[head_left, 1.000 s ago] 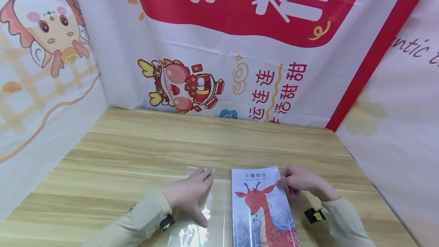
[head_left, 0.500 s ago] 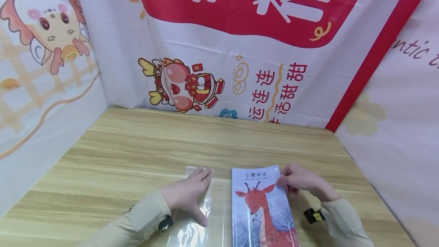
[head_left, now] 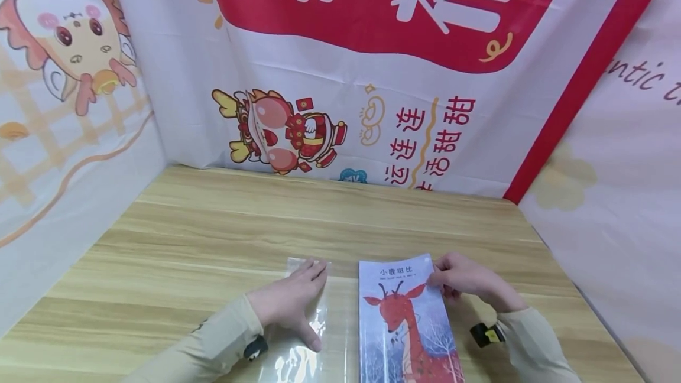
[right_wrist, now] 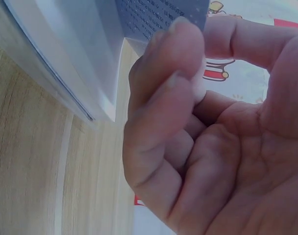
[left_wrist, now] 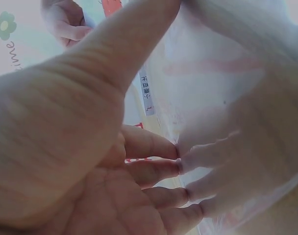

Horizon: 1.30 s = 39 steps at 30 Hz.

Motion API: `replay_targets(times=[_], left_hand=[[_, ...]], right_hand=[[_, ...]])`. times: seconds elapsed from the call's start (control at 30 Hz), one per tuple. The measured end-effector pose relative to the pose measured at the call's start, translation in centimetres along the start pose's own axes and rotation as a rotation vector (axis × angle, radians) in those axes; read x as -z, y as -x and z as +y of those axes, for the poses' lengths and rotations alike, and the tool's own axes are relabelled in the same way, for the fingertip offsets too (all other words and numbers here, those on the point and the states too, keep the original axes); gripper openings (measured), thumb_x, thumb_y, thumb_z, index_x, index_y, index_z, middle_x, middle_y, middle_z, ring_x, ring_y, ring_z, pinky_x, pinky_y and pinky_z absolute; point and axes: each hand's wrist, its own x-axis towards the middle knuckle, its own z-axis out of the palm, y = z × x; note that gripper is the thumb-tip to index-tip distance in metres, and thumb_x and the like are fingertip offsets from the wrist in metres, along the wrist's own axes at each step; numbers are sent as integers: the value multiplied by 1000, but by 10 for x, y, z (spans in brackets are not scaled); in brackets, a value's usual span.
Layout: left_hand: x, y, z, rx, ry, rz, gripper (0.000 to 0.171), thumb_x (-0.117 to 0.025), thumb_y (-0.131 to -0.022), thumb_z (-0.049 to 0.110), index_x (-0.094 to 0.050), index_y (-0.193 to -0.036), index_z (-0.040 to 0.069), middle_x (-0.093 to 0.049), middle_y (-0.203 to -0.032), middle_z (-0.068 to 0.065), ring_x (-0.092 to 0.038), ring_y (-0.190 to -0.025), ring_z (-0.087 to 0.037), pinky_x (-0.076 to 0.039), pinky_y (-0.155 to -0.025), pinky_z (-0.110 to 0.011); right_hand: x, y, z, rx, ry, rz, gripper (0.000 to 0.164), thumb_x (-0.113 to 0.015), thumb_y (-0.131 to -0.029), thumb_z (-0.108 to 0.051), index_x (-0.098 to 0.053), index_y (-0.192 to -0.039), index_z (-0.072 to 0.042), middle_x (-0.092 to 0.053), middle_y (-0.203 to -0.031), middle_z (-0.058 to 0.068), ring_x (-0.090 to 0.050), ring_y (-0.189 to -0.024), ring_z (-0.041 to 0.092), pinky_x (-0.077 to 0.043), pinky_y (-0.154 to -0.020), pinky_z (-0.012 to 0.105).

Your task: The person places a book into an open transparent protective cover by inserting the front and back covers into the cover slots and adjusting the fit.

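A paperback book [head_left: 396, 327] with a red deer on its pale blue cover stands or lies near the table's front edge, its lower end out of frame. My right hand [head_left: 470, 281] grips its upper right edge; in the right wrist view, thumb and fingers pinch a blue printed cover leaf [right_wrist: 156, 17] standing away from the white pages [right_wrist: 85, 44]. Left of the book lies a clear, shiny plastic sheet [head_left: 298, 365]. My left hand [head_left: 291, 300] presses on it with fingers stretched out and thumb spread. Whether the sheet joins the book, I cannot tell.
The wood-grain table [head_left: 213, 223] spreads beyond both hands. A printed white and red cloth [head_left: 340, 64] hangs along its back edge, with more printed cloth [head_left: 612, 194] at the right and left. Dark bands sit on both sleeves.
Both hands keep their places. The book's upper right corner has lifted very slightly; the plastic sheet has hardly moved.
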Motion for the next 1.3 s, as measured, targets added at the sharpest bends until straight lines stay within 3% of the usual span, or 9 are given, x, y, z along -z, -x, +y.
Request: replay_targets(times=[0.23,0.87,1.3], left_hand=[[0,-1,0,-8,11,4,129,-75,-53,65,-24,-145,-10,-8,-153,-23,-7,-139,-42,-13,-110,-45],[0,-1,-1,8,43,-6,128,-77,-52,63,-25,-144,-9,-7,-154,-21,-6,-140,-41,-11,-111,-46],[-1,-3,-3,1,38,-5,129,-77,-53,64,-24,-145,-9,-8,-154,-22,-5,-140,-42,-12,-111,-46]], right_hand=[[0,1,-2,25,-11,3,14,-60,-90,-18,-67,-88,-6,-65,-80,6,-51,-51,14,-44,-49,30],[-1,0,-5,66,-35,2,15,-60,-89,-17,-65,-83,-4,-64,-76,6,-48,-51,13,-42,-46,28],[1,0,-1,61,-59,-18,17,-61,-90,-20,-67,-93,-4,-66,-86,6,-52,-52,16,-47,-50,33]])
